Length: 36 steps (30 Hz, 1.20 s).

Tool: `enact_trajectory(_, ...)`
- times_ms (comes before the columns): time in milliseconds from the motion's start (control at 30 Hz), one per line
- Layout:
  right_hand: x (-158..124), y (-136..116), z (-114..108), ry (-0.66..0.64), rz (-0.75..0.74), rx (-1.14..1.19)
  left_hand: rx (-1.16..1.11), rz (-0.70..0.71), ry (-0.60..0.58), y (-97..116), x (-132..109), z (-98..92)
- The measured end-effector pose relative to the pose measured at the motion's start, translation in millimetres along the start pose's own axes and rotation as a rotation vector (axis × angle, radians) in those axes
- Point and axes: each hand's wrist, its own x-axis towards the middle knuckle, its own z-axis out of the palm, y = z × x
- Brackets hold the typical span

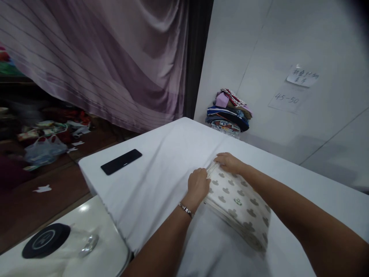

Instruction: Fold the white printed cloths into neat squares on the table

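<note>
A folded cloth (230,196), white with grey-brown mouse-head shapes and a small green mark, lies in several layers on the white-covered table (161,173). My left hand (198,184), with a silver bracelet at the wrist, is closed on the cloth's far left corner. At its far edge, my right hand (229,162) grips the cloth with bent fingers. Both hands are close together, and the cloth's thick folded edge faces me. The fingertips are partly hidden by the hands and the fabric.
A black phone (121,161) lies on the table's left part. Folded clothes (229,111) are stacked by the wall beyond the far edge. At lower left, a white surface (106,234) holds a round black object (46,240). A purple curtain (129,57) hangs behind. Plastic bags (46,150) sit at left.
</note>
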Motion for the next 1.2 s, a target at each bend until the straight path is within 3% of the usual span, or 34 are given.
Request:
enact_trajectory(200, -4, -3, -3, 0.007, -0.037, -0.056, 0.002, 0.037, 0.032, 0, 2, 2.3)
enact_trajectory(633, 11, 8, 3, -0.004, 0.018, -0.002, -0.01, -0.072, 0.0, 2, 0, 3.4)
enact_trajectory(833, 15, 6, 16, 0.067, 0.007, 0.089, 0.019, -0.125, -0.032, 3, 1, 4.4)
enact_trajectory(1200, 2, -1, 15, 0.105, -0.048, 0.118, 0.023, -0.104, -0.015, 1, 0, 6.6)
